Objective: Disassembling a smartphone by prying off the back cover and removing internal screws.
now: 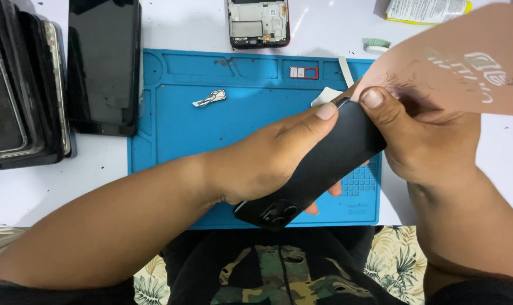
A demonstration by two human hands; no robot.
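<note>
While my left hand [267, 161] clasps the matte black phone [318, 164] slantwise above the blue ribbed mat [171, 130], my right hand [420, 135] pinches its far corner, holding a thin, glossy translucent film [460, 62].

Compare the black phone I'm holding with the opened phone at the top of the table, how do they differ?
The black phone is gripped in both hands, the left hand and the right hand, above the blue mat; the opened phone lies flat on the white table. The black phone shows a closed back with camera lenses; the opened phone shows bare inner parts. Both are similar slabs.
</note>
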